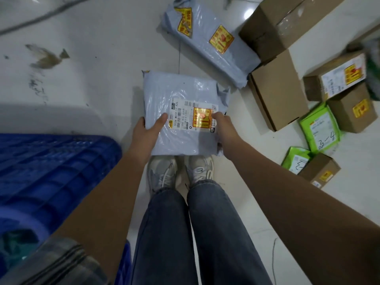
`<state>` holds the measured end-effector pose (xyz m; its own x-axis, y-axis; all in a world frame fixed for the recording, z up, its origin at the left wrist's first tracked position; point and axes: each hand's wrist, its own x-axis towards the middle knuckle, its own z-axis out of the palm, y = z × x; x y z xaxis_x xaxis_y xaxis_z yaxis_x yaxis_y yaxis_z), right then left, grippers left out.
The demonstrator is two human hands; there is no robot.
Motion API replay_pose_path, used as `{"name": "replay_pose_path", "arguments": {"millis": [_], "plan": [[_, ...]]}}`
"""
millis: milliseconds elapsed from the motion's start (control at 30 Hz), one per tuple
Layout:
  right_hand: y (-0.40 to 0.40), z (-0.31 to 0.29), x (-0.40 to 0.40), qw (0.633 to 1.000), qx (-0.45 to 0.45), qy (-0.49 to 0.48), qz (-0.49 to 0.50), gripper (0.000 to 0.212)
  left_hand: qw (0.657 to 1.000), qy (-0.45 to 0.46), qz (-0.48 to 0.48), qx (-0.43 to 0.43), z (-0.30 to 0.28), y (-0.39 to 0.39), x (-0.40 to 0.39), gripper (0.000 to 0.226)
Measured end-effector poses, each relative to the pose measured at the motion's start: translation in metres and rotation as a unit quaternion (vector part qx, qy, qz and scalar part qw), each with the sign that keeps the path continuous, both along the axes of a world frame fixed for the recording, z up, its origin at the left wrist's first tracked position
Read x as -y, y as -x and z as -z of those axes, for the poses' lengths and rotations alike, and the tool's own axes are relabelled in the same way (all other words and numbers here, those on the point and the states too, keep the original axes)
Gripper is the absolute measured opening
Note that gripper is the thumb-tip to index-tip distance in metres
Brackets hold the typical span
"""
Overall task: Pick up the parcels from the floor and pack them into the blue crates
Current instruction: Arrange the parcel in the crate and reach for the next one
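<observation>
A glossy white tiled floor [102,58] bears a brownish-grey smudge [47,57]; pale grey laced sneakers [181,171] stand below blue denim trousers [185,233].

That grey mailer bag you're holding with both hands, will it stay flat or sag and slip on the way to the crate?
The grey mailer is probably soft: its film is wrinkled and glossy, so it may slide in a loose grip. Held at both near corners by the left hand and right hand, it stays fairly flat, suggesting light, padded contents. One-handed, it would likely droop.

pale tiled floor [86,33] under cardboard boxes [277,91], grey mailer [207,38], green mailers [320,128], blue crate [51,167]
</observation>
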<state>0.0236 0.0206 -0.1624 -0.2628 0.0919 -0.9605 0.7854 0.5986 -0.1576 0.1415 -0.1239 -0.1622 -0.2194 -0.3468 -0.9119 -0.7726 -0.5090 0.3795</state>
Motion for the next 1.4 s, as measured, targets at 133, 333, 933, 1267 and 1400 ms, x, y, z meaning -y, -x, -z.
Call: {"name": "replay_pose_path", "arguments": {"millis": [133, 333, 933, 1267, 1400], "plan": [[-0.003, -0.05, -0.006, 0.996, -0.073, 0.027, -0.05, 0.029, 0.999, 0.031, -0.012, -0.034, -0.049, -0.01, 0.003, 0.036], [0.019, -0.126, 0.015, 0.985, -0.086, 0.114, -0.093, 0.047, 0.992, 0.06, -0.057, -0.095, -0.127, -0.016, 0.03, 0.029], [-0.087, -0.215, 0.138, 0.941, -0.202, 0.221, -0.155, 0.013, 0.928, 0.143, -0.307, -0.156, -0.234, -0.131, 0.046, 0.027], [-0.236, -0.251, 0.194, 0.854, -0.182, 0.291, -0.39, 0.025, 0.826, 0.162, -0.539, -0.01, -0.247, -0.275, 0.033, 0.04], [-0.282, -0.235, 0.246, 0.798, -0.157, 0.296, -0.501, 0.035, 0.805, 0.126, -0.579, -0.001, -0.23, -0.325, 0.045, 0.029]]}}
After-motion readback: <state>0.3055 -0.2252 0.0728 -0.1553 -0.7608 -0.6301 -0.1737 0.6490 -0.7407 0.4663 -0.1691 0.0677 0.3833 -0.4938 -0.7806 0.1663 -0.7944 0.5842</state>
